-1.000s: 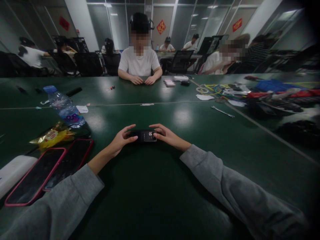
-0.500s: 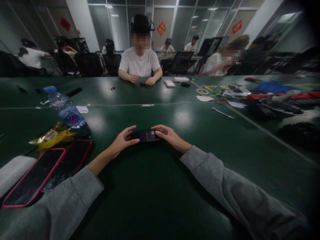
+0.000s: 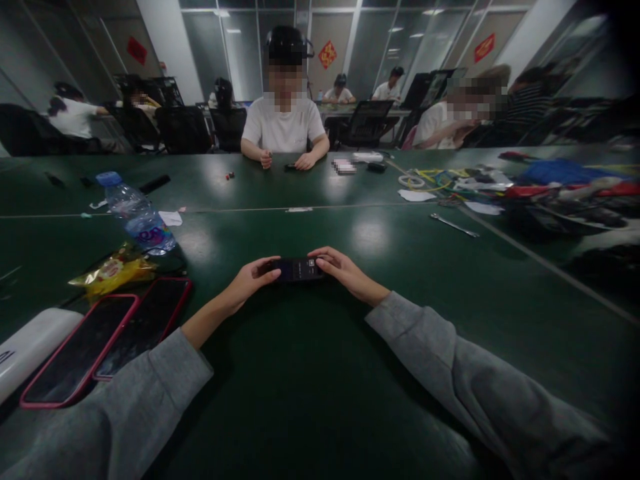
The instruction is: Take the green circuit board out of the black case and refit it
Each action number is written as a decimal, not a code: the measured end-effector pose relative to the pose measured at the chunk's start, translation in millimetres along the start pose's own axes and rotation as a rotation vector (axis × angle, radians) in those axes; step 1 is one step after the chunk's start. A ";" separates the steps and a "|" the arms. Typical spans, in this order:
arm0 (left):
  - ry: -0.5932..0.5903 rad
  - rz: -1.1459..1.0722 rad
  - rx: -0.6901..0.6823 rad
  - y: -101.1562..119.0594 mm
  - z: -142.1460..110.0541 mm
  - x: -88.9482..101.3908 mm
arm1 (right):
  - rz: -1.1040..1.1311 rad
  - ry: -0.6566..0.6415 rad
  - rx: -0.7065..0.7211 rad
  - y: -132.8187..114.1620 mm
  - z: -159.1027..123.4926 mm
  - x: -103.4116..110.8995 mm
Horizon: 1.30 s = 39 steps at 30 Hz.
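Note:
A small black rectangular device with white print [image 3: 299,269] is held level in front of me, just over the green table [image 3: 310,373]. My left hand [image 3: 246,285] grips its left end, thumb on the near face and fingers behind. At the right end my right hand [image 3: 346,275] is closed the same way, with its thumb beside a small white square. Parts of both ends are hidden by my fingers. Whether the device touches the tabletop, I cannot tell.
On the left are two red-edged phones [image 3: 85,353], a white case [image 3: 37,347], a yellow wrapper [image 3: 117,270] and a plastic bottle [image 3: 140,217]. A wrench [image 3: 454,225] and tangled cables [image 3: 435,179] lie to the right. A person [image 3: 285,123] sits opposite.
The fingers of my left hand have closed in on the device's left end. The whole view has shifted slightly. Across the table, the person's hand has lifted and curled a little.

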<state>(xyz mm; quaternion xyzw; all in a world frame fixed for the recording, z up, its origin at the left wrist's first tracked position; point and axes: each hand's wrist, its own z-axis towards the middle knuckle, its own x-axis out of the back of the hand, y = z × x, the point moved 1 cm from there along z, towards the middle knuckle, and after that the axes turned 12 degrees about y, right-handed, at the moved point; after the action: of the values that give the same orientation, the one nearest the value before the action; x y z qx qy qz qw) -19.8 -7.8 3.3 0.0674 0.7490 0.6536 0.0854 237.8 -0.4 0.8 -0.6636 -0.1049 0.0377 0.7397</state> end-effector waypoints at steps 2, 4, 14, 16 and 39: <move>-0.006 0.009 0.015 0.9 -0.6 0.1 | -0.009 -0.005 0.014 -0.3 -0.1 -0.5; -0.008 0.000 0.020 1.1 -0.5 0.2 | -0.018 -0.006 0.021 -0.5 -0.1 -1.2; 0.010 -0.070 0.064 0.7 1.6 -0.3 | -0.089 -0.018 0.032 -1.8 -1.9 -2.9; 0.005 -0.079 0.068 1.3 1.3 -1.5 | -0.109 -0.015 0.041 -1.9 -2.0 -3.1; 0.058 -0.062 0.120 7.5 1.1 -5.5 | -0.335 0.000 0.273 -4.0 -7.8 -5.6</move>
<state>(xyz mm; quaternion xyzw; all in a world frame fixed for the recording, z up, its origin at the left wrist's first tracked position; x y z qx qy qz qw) -14.2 -7.0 10.8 0.0305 0.7906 0.6063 0.0797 233.7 -9.6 3.4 -0.5307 -0.2077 -0.0722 0.8185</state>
